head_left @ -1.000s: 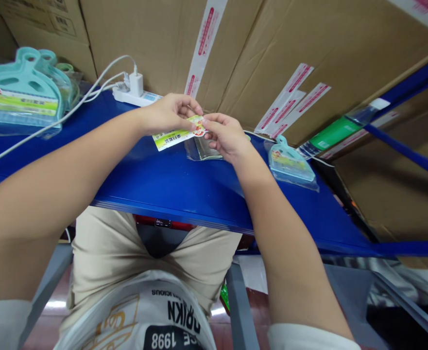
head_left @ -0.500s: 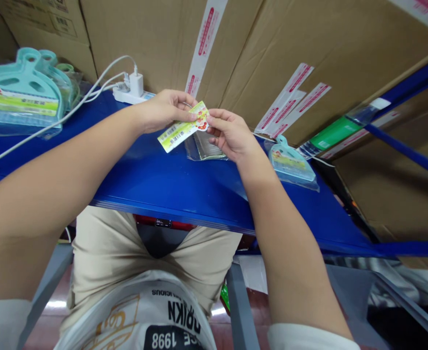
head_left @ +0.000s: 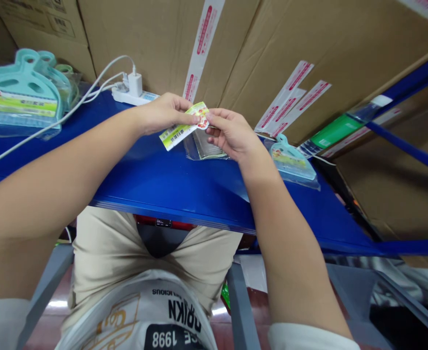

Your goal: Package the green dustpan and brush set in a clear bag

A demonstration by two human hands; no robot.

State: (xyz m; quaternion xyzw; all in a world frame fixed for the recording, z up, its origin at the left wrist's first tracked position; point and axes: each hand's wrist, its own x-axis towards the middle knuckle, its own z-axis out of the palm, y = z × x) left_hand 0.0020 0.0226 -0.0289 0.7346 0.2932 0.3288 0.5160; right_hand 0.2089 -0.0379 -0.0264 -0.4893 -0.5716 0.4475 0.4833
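Between my two hands is a yellow-green printed label card (head_left: 179, 134) with red flowers, held tilted above the blue shelf. My left hand (head_left: 167, 113) pinches its upper part between thumb and fingers. At the card's right end, the thumb and index finger of my right hand (head_left: 231, 130) are closed on its flowered edge. Behind and below my hands lies a clear plastic packet (head_left: 208, 148), its contents partly covered by my right hand.
Bagged light-blue dustpans (head_left: 20, 92) stand at the left. A white power strip (head_left: 133, 97) with cables sits behind my left arm. To the right are a smaller bagged dustpan (head_left: 292, 163) and a green-labelled bottle (head_left: 339, 129). Cardboard boxes (head_left: 144, 39) line the back of the blue shelf (head_left: 170, 182).
The card has turned and folded slightly, with its lower left end a little changed in angle. Both hands stay on it in nearly the same place.
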